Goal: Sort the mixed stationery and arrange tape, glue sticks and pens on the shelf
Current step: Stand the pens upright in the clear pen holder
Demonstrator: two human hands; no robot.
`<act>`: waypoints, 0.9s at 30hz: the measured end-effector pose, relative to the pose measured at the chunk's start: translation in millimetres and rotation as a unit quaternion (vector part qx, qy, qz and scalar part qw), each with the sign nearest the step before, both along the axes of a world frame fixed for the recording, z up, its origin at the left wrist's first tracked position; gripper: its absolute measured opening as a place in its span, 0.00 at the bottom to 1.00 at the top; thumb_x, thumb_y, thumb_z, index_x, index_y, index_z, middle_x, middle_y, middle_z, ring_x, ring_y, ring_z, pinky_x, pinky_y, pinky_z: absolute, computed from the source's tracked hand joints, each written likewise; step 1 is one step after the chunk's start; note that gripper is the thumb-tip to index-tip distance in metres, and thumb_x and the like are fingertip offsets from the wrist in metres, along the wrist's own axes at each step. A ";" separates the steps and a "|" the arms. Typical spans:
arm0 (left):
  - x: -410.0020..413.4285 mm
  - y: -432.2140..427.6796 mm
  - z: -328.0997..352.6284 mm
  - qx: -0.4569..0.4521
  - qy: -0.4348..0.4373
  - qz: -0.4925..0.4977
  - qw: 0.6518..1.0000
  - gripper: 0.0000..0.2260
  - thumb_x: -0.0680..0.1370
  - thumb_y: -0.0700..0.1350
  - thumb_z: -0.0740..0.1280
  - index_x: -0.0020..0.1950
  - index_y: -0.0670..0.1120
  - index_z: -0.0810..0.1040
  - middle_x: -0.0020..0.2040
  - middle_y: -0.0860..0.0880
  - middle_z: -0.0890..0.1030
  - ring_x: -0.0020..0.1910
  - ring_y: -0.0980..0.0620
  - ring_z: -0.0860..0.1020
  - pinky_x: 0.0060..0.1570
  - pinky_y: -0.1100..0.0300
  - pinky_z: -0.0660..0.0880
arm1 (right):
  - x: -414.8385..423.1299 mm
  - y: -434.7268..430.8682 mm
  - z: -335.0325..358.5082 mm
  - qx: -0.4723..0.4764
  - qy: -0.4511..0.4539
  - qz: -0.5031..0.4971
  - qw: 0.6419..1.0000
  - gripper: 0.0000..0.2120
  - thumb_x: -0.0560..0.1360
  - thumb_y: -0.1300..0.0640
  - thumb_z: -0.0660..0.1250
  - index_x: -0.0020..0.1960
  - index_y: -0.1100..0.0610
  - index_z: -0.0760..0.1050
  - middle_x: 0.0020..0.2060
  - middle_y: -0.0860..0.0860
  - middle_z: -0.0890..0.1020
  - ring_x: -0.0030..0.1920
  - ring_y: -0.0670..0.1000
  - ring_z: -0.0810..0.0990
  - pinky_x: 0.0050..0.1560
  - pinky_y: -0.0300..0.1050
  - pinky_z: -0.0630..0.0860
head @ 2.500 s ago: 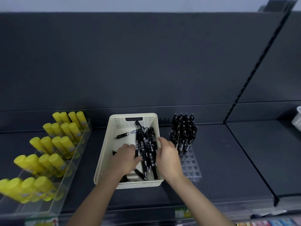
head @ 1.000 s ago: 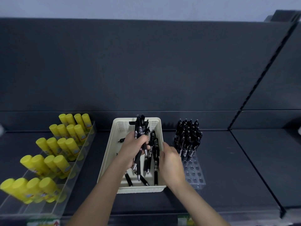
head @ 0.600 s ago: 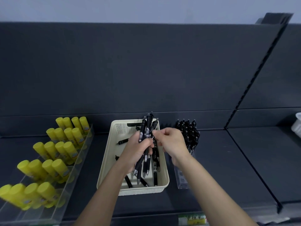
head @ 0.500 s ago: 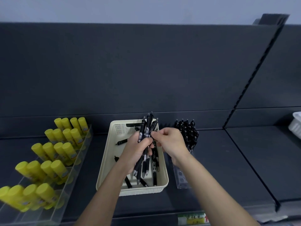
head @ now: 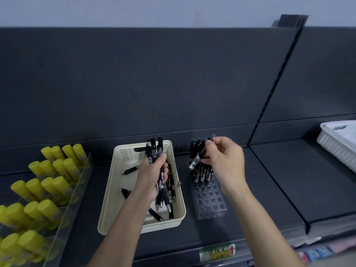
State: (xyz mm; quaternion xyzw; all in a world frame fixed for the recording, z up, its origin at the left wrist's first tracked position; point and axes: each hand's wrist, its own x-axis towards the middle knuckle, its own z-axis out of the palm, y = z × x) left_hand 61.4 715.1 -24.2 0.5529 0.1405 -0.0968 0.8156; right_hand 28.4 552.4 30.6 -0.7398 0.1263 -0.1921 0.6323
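My left hand grips a bundle of black pens upright over the cream basket, where a few loose pens lie. My right hand pinches a single black pen, tilted tip down-left, above the clear pen holder. The back rows of that holder are filled with standing black pens; the front holes are empty. Yellow glue sticks stand in rows in a clear tiered tray at the left.
A white basket sits on the neighbouring shelf at the far right, past the black divider. A price label is on the shelf's front edge. The dark back panel rises behind everything.
My left hand lifted a bundle of pens out of the basket. My right hand drew one pen from the bundle and carried it right, over the pen holder.
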 end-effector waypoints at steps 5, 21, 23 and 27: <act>-3.5 -9.6 -1.9 -0.036 0.031 0.017 0.999 0.09 0.80 0.48 0.64 0.45 0.44 0.72 0.33 0.48 0.73 0.25 0.57 0.69 0.21 0.68 0.68 | -5.5 -39.4 -4.6 -0.050 -0.006 -0.101 0.994 0.05 0.75 0.56 0.64 0.41 0.54 0.76 0.33 0.49 0.80 0.39 0.57 0.82 0.46 0.54 0.80; -19.6 -15.0 -2.9 -0.038 0.038 0.041 0.998 0.06 0.79 0.41 0.66 0.45 0.39 0.76 0.35 0.47 0.80 0.27 0.57 0.75 0.20 0.69 0.69 | -3.9 -45.8 -37.4 -0.262 -0.014 -0.043 0.964 0.14 0.78 0.61 0.64 0.62 0.61 0.76 0.52 0.54 0.82 0.51 0.48 0.79 0.52 0.31 0.68; -21.6 -15.1 -4.0 -0.036 0.034 0.043 0.998 0.06 0.78 0.43 0.67 0.44 0.40 0.77 0.37 0.46 0.81 0.28 0.57 0.74 0.20 0.69 0.68 | -3.1 -47.4 -37.8 -0.277 -0.012 -0.042 0.960 0.14 0.78 0.61 0.64 0.62 0.62 0.76 0.52 0.54 0.82 0.53 0.50 0.80 0.53 0.33 0.68; -24.2 -15.8 -5.0 -0.029 0.032 0.040 0.998 0.05 0.77 0.42 0.68 0.43 0.41 0.78 0.38 0.47 0.81 0.27 0.58 0.73 0.20 0.69 0.67 | -3.1 -47.2 -47.5 -0.294 0.020 -0.025 0.955 0.12 0.78 0.61 0.64 0.60 0.62 0.77 0.49 0.55 0.83 0.51 0.53 0.80 0.51 0.38 0.72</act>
